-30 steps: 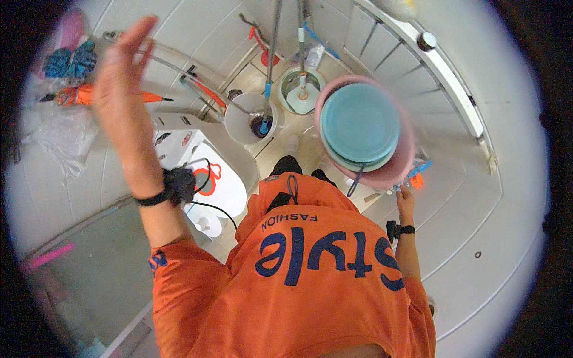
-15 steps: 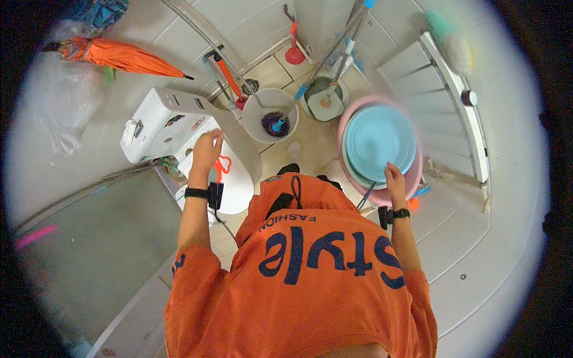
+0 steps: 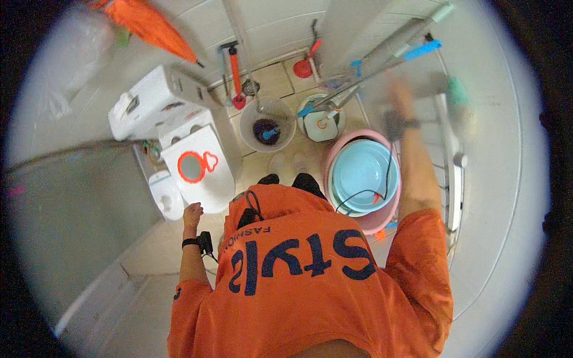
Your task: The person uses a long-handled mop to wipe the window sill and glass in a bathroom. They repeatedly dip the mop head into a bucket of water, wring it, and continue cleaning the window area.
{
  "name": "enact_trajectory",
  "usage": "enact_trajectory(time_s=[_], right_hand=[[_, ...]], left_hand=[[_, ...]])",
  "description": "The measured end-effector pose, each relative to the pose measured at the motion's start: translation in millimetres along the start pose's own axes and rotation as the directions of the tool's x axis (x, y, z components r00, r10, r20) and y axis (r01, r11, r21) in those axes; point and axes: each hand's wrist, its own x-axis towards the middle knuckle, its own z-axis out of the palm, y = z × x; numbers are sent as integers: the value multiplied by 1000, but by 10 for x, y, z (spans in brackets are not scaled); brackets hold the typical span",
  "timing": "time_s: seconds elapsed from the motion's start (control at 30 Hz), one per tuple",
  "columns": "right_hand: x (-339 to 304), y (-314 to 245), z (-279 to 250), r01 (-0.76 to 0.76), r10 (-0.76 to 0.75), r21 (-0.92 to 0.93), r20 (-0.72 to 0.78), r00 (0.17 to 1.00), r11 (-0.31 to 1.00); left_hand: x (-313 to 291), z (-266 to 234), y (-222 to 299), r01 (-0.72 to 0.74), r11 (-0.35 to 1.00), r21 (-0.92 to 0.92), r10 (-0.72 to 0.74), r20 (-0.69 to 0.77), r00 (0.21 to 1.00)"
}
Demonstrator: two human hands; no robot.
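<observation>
Half a second before, our right hand (image 3: 399, 98) sat on the blue basin (image 3: 361, 175); now it had let go and was up by the mop poles (image 3: 382, 56), blurred, so we could not tell its grip; the basin stayed in the pink tub (image 3: 391, 218); our left hand (image 3: 192, 213) had dropped beside the toilet lid (image 3: 200, 170), loosely curled, holding nothing.

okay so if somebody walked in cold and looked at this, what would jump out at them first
Most striking is the orange shirt filling the lower middle. Right of it, stacked pale blue basins sit in a pink tub, with the blurred right hand raised above them. At left, the left hand is at the white toilet lid with its red ring.
</observation>
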Motion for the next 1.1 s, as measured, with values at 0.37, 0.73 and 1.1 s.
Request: enact_trajectory(time_s=[0.37,0.73,1.1], right_hand=[[303,-1665,749,29,31,631,-85,996,776],[-784,-3770,1244,62,-469,806,279,838,589],[-1418,-3814,1896,200,-443,701,183,878,685]], left_hand=[[-1673,623,-437,193,981,-14,-192,-179,965],[-1941,973,-382,12,998,68,6,-266,964],[-2026,631,-1099,208,964,-167,-251,-311,917]])
